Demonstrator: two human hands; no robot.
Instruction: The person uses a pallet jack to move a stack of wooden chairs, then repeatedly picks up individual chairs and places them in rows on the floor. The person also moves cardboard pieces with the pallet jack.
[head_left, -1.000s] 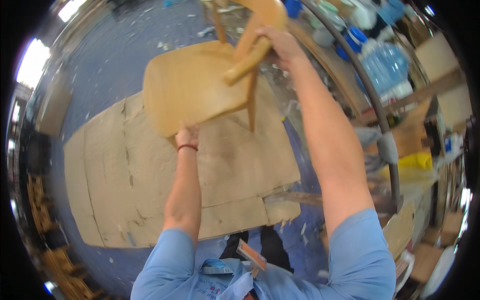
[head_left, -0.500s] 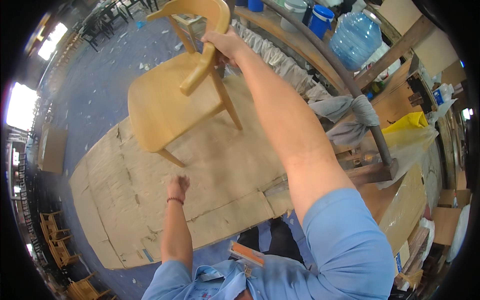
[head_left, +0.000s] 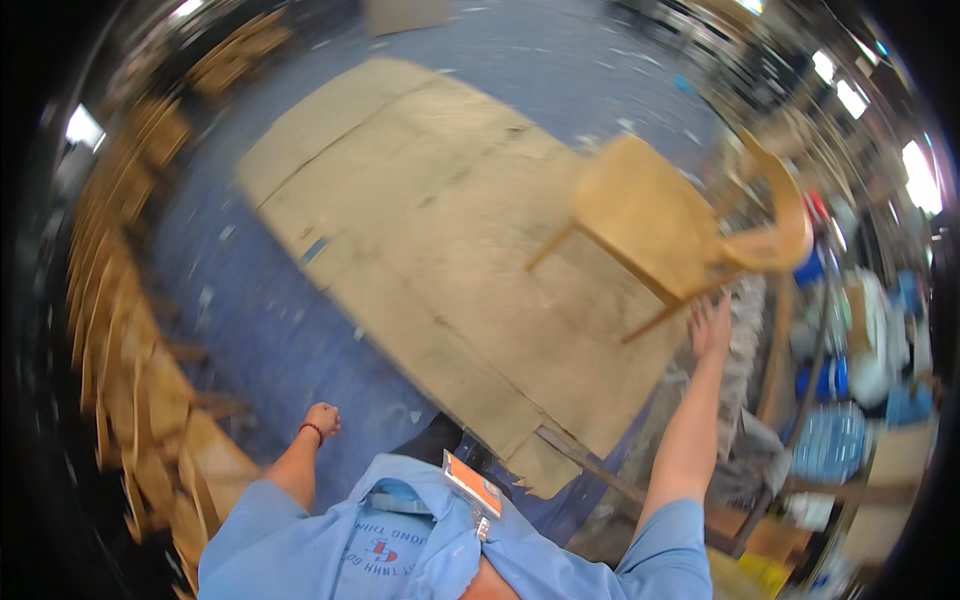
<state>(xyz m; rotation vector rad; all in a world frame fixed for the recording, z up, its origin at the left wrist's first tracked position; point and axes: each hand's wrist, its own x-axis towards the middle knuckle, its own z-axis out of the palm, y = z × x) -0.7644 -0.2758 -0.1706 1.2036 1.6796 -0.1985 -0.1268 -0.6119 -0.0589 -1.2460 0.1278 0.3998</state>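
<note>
A light wooden chair (head_left: 645, 210) with a curved backrest (head_left: 785, 225) stands on a brown cardboard sheet (head_left: 400, 220), right of the middle. Just below the chair's backrest and beside its near leg is my right hand (head_left: 711, 322). Its fingers are stretched out and hold nothing; whether a fingertip touches the chair is too blurred to tell. Away from the chair, at the lower left, my left hand (head_left: 323, 418) hangs closed above the blue floor, with a beaded bracelet on the wrist and nothing visible in it.
Wooden chairs or chair parts (head_left: 150, 400) line the left side, blurred. To the right stand a metal rail (head_left: 822, 340), a large clear blue water bottle (head_left: 830, 440) and a blue bucket (head_left: 826, 380). Scraps litter the blue floor (head_left: 240, 300).
My right hand has let go of the chair's armrest and dropped below it. My view has swung left, so the chair now appears on the right. My left hand has moved away from the cardboard.
</note>
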